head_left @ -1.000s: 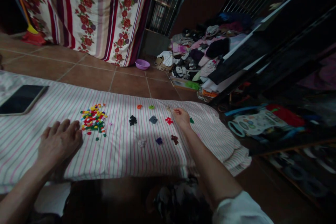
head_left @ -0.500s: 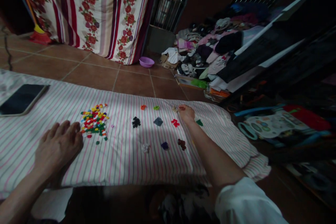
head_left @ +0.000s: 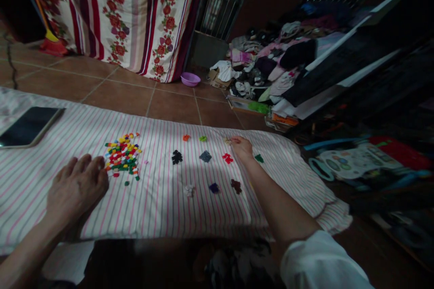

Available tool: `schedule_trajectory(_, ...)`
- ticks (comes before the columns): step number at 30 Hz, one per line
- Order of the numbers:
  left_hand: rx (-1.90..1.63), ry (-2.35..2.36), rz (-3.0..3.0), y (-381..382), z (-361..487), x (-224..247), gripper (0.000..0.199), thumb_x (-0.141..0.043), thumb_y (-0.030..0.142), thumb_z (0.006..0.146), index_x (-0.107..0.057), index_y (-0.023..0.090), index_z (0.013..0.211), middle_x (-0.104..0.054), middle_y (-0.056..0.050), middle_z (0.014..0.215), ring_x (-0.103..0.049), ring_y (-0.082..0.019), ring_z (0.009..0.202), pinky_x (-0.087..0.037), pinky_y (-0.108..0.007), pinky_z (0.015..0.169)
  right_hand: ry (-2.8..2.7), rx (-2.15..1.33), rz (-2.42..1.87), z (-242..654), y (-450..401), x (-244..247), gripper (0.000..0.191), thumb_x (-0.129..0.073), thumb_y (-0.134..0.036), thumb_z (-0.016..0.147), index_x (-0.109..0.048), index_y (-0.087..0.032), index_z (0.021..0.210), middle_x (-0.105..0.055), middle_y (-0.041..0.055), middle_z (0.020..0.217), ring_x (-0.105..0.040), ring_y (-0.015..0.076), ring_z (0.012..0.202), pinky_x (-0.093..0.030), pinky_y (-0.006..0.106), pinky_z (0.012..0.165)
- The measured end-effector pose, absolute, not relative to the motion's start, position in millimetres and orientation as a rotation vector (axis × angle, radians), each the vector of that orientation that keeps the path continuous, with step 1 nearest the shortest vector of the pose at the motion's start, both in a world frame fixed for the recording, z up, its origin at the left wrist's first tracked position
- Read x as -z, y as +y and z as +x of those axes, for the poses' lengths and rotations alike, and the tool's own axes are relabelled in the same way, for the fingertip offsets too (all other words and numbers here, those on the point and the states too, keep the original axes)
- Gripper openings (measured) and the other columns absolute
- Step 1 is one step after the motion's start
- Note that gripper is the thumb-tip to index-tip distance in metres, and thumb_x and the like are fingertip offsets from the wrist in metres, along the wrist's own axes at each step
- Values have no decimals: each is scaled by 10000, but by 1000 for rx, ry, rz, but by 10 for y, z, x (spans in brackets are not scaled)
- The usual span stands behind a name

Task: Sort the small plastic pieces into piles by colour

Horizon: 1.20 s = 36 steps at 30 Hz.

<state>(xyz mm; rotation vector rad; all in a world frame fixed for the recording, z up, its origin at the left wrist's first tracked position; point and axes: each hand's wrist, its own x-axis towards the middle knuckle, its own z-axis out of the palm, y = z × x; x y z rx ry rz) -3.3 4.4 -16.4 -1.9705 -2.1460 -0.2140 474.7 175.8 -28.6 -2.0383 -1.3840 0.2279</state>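
Observation:
My left hand (head_left: 76, 185) lies flat on the striped cloth (head_left: 159, 216), fingers stretched out. Just past its fingertips is a mixed heap of tiny coloured blocks (head_left: 124, 156). My right hand (head_left: 242, 148) reaches to the far side, fingertips pinched together at a small beige pile (head_left: 227, 140); anything between them is too small to make out. Single-colour piles lie around it: red (head_left: 227, 158), dark green (head_left: 259, 158), brown (head_left: 236, 185), dark blue (head_left: 214, 188), grey (head_left: 205, 156), black (head_left: 176, 157), white (head_left: 189, 190), lime green (head_left: 202, 138) and orange (head_left: 186, 137). A yellow bit shows partly behind my right forearm.
A phone or tablet (head_left: 30, 126) rests at the cloth's left end. One pink piece (head_left: 145, 162) lies apart from the heap. Beyond are a tiled floor, a purple basin (head_left: 190, 79), a floral curtain (head_left: 118, 18), a broom (head_left: 52, 44) and piled clothes (head_left: 264, 63).
The view has shifted very slightly. My right hand stays at the beige pile with its fingertips low, and my left hand has not moved on the cloth.

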Motion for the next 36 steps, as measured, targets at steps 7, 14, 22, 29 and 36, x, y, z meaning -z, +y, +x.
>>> schedule_trajectory(7, 245, -2198, -1979, 69, -25, 132, 493, -255, 357, 897, -607, 138, 1164, -587, -178, 1211, -518, -338, 1136, -454, -477, 933, -1399, -154, -2013, 4711, 1626, 163, 275, -504, -207, 759, -735, -174, 906, -738, 70, 925, -668, 207, 888, -504, 330, 854)
schedule_trajectory(14, 215, -2273, -1973, 53, -27, 195, 563, -251, 361, 916, -516, 97, 1337, -493, -206, 1381, -399, -387, 1317, -347, -528, 1059, -1540, -153, -1830, 4361, 1535, -7, 270, -504, -238, 762, -731, -191, 900, -738, 67, 908, -668, 210, 859, -505, 346, 852)
schedule_trajectory(22, 194, -2283, -1961, 44, -72, 305, 580, -271, 376, 924, -458, 120, 1409, -431, -192, 1472, -318, -382, 1395, -276, -547, 1108, -1832, -284, -1435, 3420, 1282, -89, 275, -481, -224, 792, -736, -217, 895, -741, 54, 953, -677, 208, 898, -515, 348, 854)
schedule_trajectory(29, 85, -2380, -1993, 72, -69, 290, 601, -286, 386, 924, -394, 124, 1454, -338, -200, 1535, -247, -388, 1437, -235, -554, 1131, -2107, -509, -1184, 2566, 946, -42, 254, -515, -156, 832, -731, -221, 947, -722, 41, 923, -658, 161, 876, -498, 282, 813)
schedule_trajectory(36, 113, -2378, -2042, 72, -93, 285, 606, -303, 394, 925, -380, 118, 1459, -320, -226, 1531, -241, -385, 1441, -228, -572, 1129, -2248, -602, -1075, 2013, 795, 90, 269, -522, -125, 849, -747, -218, 962, -707, 54, 963, -640, 173, 924, -483, 307, 866)
